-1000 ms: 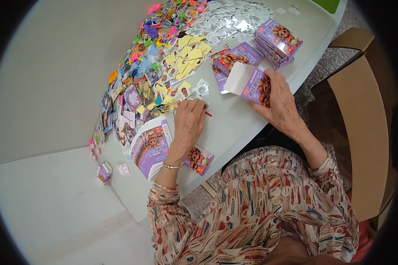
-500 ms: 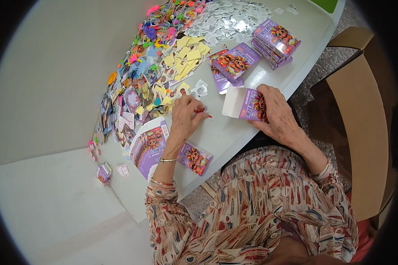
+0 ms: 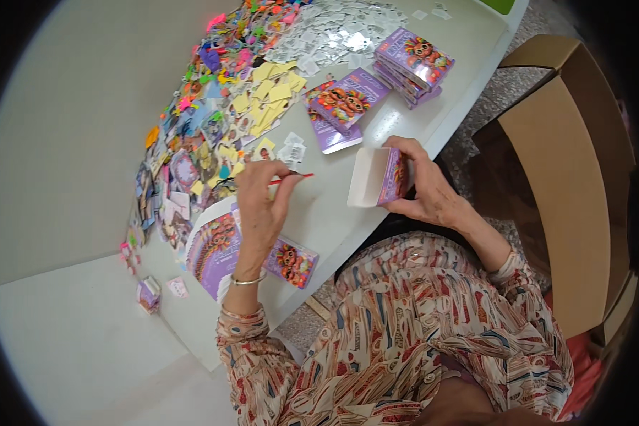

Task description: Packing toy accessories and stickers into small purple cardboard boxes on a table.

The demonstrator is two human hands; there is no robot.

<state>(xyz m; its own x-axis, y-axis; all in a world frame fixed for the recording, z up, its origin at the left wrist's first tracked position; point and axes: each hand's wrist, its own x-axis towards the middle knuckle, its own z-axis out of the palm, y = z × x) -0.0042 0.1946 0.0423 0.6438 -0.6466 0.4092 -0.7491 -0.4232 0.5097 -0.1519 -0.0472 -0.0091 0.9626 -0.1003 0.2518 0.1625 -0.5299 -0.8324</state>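
My right hand (image 3: 433,186) is closed around a small purple printed box (image 3: 392,177), whose white inside and flap face left. Pinched between the thumb and fingers of my left hand (image 3: 261,195) is a thin red strip (image 3: 305,175); its exact kind cannot be made out. Below my left wrist, a fanned row of purple cartons (image 3: 213,252) lies on the table, partly covered by the arm. Another purple box (image 3: 295,264) rests just right of that wrist. Small white labels (image 3: 292,150) lie beyond the left hand.
Purple boxes (image 3: 415,60) are stacked at the far right, with others (image 3: 348,99) beside them. Heaps of yellow cards (image 3: 266,96), silvery-white packets (image 3: 334,32) and colourful trinkets (image 3: 213,60) line the far left. A cardboard carton (image 3: 564,177) stands off the table's right edge.
The box in my right hand has turned so its open white inside shows more. My left hand has lifted slightly, with more of the red strip showing. The whole view has shifted a little.
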